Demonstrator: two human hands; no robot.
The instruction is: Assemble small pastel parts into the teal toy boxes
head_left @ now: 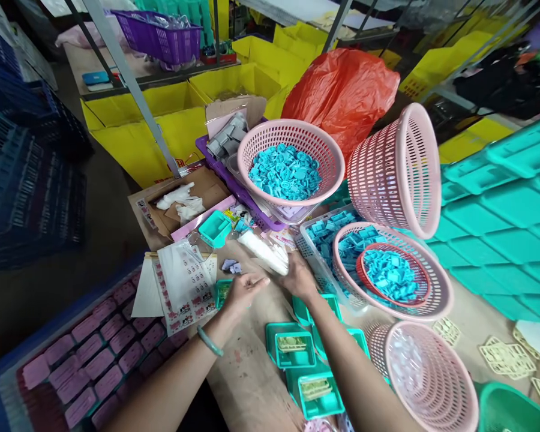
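Over the brown tabletop, my left hand (245, 292) has its fingers drawn together in a pinch; whatever they hold is too small to make out. My right hand (300, 277) is closed at the near end of a white plastic-looking bundle (263, 251), its fingers partly hidden. Just left of my left hand is a small teal box (224, 293), partly covered by it. Small lilac pieces (231, 266) lie beyond. Beneath my right forearm stand several teal boxes, one (290, 344) with a pale yellow-green insert inside.
A pink basket (291, 129) of blue parts stands at the back. To the right are a red basket (393, 275) of blue pieces and a tipped pink basket (398, 171). Printed sheets (189, 288) lie left, above a crate of pink-topped boxes (112, 348).
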